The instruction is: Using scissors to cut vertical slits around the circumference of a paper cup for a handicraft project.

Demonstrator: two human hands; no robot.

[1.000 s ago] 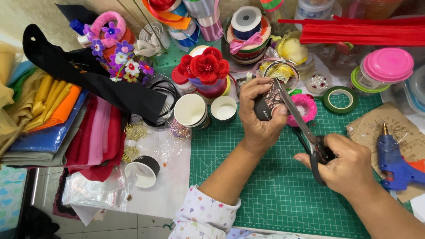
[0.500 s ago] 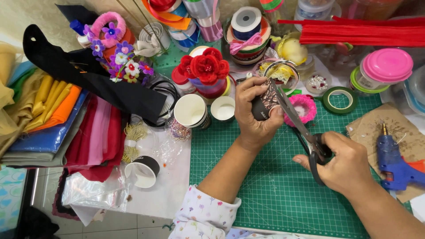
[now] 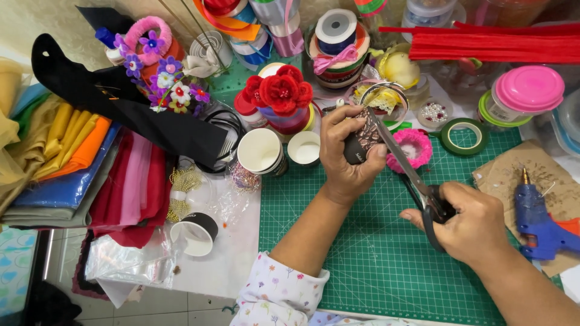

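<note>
Head view: a small dark paper cup [image 3: 360, 140] with a pale printed pattern is held in the left hand [image 3: 345, 158], above the far part of the green cutting mat [image 3: 362, 253] on the worktop. The grip of that hand is closed around the cup's body, thumb on the near side, fingers wrapped over the top. Black-handled scissors [image 3: 417, 187] are held in the right hand [image 3: 468, 222], whose grip is closed through the handle loops; the blades are set against the cup's right side, and whether they stand parted cannot be told.

A slip is judged possible: the left fingertips lie close to the blade tips, and a blade skidding off the curved wall could nick them. The thin wall could also crush under a tight hold, spoiling a clean cut.

The cup's long axis lies roughly level, running left to right; which end is the mouth cannot be told. The scissors' long axis runs diagonally, tips pointing toward the far left, handles toward the near right edge.

A blue glue gun [image 3: 538, 223] lies on brown card at the right edge.
</note>
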